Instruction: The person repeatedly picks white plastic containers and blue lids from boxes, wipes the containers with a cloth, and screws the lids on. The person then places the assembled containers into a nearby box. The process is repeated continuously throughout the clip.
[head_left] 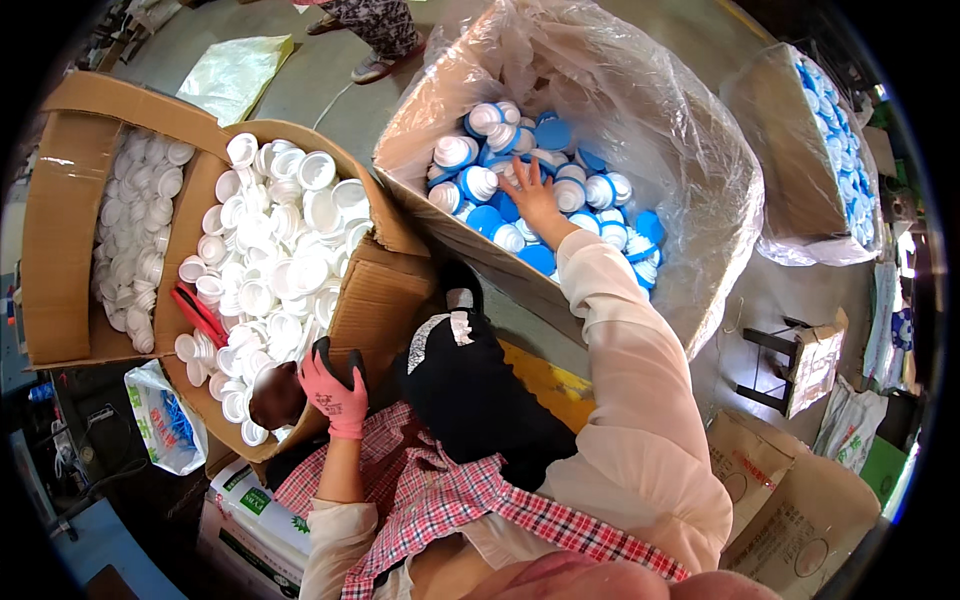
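Observation:
My right hand (pixel 532 195), bare, reaches into a large carton (pixel 470 250) lined with clear plastic. Its fingers are spread over a heap of white stepped plastic pieces with blue round discs (pixel 483 183). At the left, my left hand (pixel 337 390) wears a pink glove with black fingertips. Its fingers are apart at the near edge of an open cardboard box (pixel 375 300) full of white plastic caps (pixel 262 250). Just beside this hand is a dark brown rounded thing (pixel 277 397), too blurred to name. A red long-handled thing (pixel 200 315) lies at the caps' left side.
Another carton (pixel 70 240) of whitish pieces adjoins the left box. A plastic-lined carton (pixel 785 150) with blue pieces stands far right. Nearer are a small black-legged stool (pixel 790 365) and an open cardboard box (pixel 800 510). A person's patterned trouser leg (pixel 380 25) shows at the top.

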